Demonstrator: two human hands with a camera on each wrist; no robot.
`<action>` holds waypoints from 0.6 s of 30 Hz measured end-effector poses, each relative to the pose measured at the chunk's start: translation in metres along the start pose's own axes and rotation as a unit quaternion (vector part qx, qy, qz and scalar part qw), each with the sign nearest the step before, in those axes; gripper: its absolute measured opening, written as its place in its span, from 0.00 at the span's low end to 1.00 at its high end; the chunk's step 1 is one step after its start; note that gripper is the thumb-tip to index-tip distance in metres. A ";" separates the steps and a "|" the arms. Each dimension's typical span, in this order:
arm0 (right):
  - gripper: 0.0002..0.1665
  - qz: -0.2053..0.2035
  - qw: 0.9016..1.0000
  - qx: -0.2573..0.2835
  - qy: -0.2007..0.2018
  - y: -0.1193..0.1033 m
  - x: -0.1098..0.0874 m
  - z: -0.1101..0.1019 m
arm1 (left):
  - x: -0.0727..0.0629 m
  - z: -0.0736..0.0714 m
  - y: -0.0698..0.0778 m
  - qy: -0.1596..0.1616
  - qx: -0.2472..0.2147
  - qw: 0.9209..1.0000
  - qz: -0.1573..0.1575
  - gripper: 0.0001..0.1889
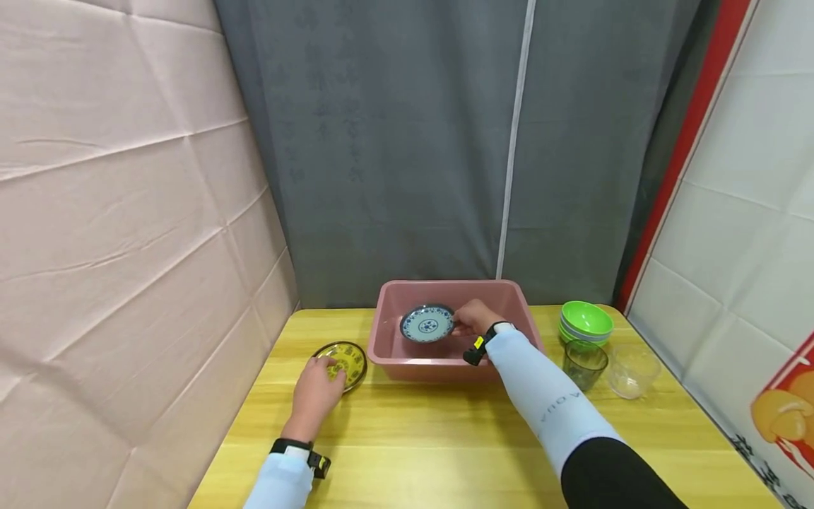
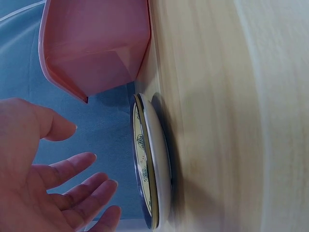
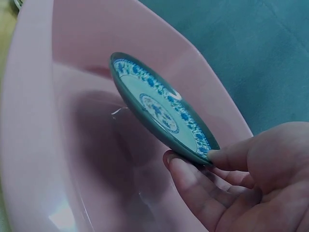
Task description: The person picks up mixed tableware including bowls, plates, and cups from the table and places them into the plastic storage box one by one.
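Note:
My right hand point(image 1: 475, 318) pinches the rim of a blue-and-white patterned plate point(image 1: 427, 324) between thumb and fingers. The plate is tilted inside the pink basin point(image 3: 29, 121), held above its floor, where a shadow falls. To the left of the basin, a yellow patterned plate point(image 1: 352, 359) with a dark rim lies on the table; a pale layer point(image 2: 161, 164) shows beneath that rim in the left wrist view. Over this yellow plate hovers my left hand point(image 1: 318, 393), fingers loosely spread and, in the left wrist view, apart from the plate point(image 2: 143, 164).
Right of the basin stand several stacked bowls point(image 1: 586, 319), a green one on top. In front of them are a dark tinted glass point(image 1: 584, 364) and a clear glass cup point(image 1: 631, 375). A grey curtain point(image 1: 394, 141) hangs behind the wooden table point(image 1: 420, 452); pale panels flank both sides.

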State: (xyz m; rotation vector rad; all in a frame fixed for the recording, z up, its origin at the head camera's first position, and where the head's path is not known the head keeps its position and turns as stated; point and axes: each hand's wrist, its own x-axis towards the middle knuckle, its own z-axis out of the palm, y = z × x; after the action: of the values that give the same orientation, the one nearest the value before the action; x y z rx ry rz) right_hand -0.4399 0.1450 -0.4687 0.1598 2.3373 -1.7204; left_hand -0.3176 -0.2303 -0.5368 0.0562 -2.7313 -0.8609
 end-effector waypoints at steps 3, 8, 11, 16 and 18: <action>0.18 0.003 1.000 -0.018 0.004 0.004 0.007 0.001 | 0.000 -0.001 0.000 -0.001 -0.004 1.000 0.000 0.23; 0.17 0.007 0.999 -0.032 0.008 0.010 0.014 0.004 | -0.001 -0.002 -0.002 -0.007 -0.007 1.000 -0.003 0.24; 0.17 -0.002 1.000 -0.030 0.001 0.012 0.013 0.008 | -0.002 -0.003 -0.003 -0.005 -0.006 1.000 -0.006 0.24; 0.18 -0.005 0.999 -0.032 -0.002 0.013 0.011 0.010 | -0.003 -0.004 -0.007 -0.009 -0.005 1.000 -0.009 0.24; 0.19 -0.003 0.999 -0.032 -0.004 0.012 0.008 0.010 | -0.003 -0.003 -0.008 -0.010 -0.006 1.000 -0.010 0.24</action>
State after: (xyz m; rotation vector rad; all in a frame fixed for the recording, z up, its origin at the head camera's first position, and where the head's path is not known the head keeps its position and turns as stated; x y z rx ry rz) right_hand -0.4434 0.1388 -0.4850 0.1352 2.3863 -1.6435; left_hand -0.3138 -0.2385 -0.5396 0.0736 -2.7477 -0.8878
